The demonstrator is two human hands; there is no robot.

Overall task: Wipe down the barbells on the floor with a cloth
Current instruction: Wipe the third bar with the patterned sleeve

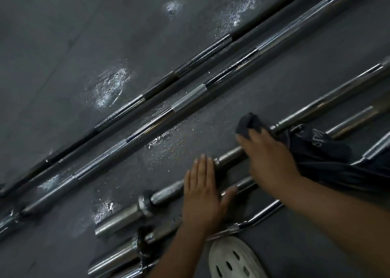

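Observation:
Several steel barbells lie diagonally on a dark gym floor. The near barbell (230, 155) runs from lower left to upper right. My left hand (202, 193) lies flat on its shaft with straight fingers, just right of its collar (145, 201). My right hand (268, 157) presses a dark cloth (316, 151) onto the same bar further up; the cloth bunches past my fingertips and drapes to the right. Two long barbells, a chrome barbell (190, 96) and a darker barbell (160, 83), lie parallel beyond.
Wet patches (109, 88) and droplets shine on the floor by the long bars. A curved chrome bar (259, 216) and more bar sleeves (118, 256) lie at the lower edge. A white perforated shoe (232, 258) shows at the bottom.

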